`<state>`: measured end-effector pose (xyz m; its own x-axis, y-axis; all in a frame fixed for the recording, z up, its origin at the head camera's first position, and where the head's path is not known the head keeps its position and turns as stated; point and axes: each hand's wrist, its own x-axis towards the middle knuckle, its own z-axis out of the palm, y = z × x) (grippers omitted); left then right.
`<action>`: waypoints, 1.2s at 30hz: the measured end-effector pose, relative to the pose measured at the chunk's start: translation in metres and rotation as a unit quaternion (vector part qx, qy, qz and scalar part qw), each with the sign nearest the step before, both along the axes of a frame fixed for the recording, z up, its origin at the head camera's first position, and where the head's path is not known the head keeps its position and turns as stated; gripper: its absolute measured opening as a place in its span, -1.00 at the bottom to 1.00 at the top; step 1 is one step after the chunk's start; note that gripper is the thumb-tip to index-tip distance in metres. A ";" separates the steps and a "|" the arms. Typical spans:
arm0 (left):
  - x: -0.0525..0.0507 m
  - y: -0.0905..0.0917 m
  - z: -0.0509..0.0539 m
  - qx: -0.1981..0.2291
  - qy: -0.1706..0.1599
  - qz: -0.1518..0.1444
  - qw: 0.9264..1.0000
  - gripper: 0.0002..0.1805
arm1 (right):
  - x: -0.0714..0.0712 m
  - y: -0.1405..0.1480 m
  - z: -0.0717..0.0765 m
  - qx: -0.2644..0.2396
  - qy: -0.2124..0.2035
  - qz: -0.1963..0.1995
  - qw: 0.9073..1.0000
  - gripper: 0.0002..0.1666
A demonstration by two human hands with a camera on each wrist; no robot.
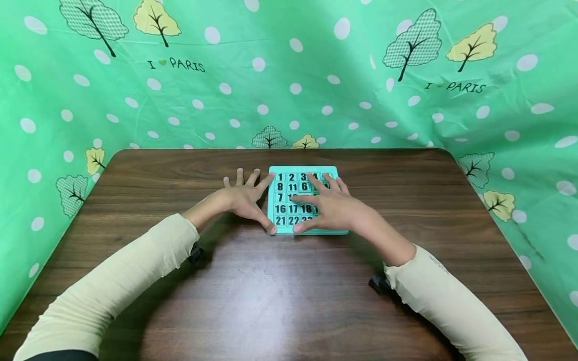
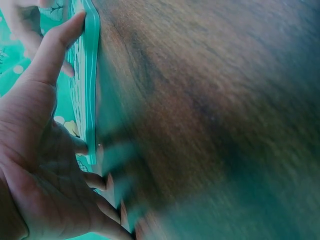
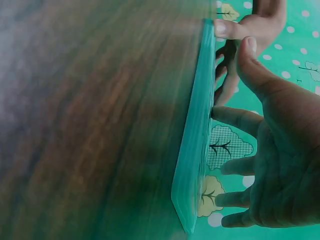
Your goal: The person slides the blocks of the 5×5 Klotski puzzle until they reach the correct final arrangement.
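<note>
one number board (image 1: 292, 188) (right hand (image 1: 337, 206) hides part), cloth (image 1: 311, 60) beyond

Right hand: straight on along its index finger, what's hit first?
The turquoise number board: the right hand's index fingertip looks right at its face, though exact contact is unclear.

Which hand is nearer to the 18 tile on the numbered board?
The right hand: it spreads over the board, and the 18 tile shows between its index finger and thumb. The left hand is farther off, at the board's left edge.
</note>
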<state>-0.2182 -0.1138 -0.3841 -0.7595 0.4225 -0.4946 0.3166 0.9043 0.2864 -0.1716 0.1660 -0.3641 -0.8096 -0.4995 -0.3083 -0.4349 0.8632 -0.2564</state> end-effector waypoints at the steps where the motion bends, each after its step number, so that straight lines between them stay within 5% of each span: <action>1: 0.000 0.000 0.000 0.000 -0.001 0.000 1.000 0.75 | 0.000 0.000 0.000 0.006 -0.001 -0.002 1.000 0.07; 10: -0.001 0.000 0.003 0.002 -0.008 -0.002 1.000 0.76 | -0.005 0.018 0.005 0.008 -0.008 -0.033 0.999 0.00; 19: 0.000 0.001 0.003 -0.005 -0.001 0.000 1.000 0.76 | -0.024 -0.004 -0.003 0.004 0.004 -0.014 1.000 0.14; 29: -0.003 -0.001 -0.002 -0.001 -0.007 0.003 1.000 0.82 | -0.007 -0.002 0.002 -0.003 -0.023 0.000 1.000 0.10; 36: -0.002 0.000 -0.003 0.001 0.000 0.000 1.000 0.78 | -0.017 0.014 -0.001 -0.004 -0.019 -0.046 0.999 0.17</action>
<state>-0.2204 -0.1136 -0.3869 -0.7601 0.4227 -0.4936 0.3162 0.9041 0.2874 -0.1888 0.1798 -0.3656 -0.8401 -0.4261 -0.3355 -0.3438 0.8969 -0.2783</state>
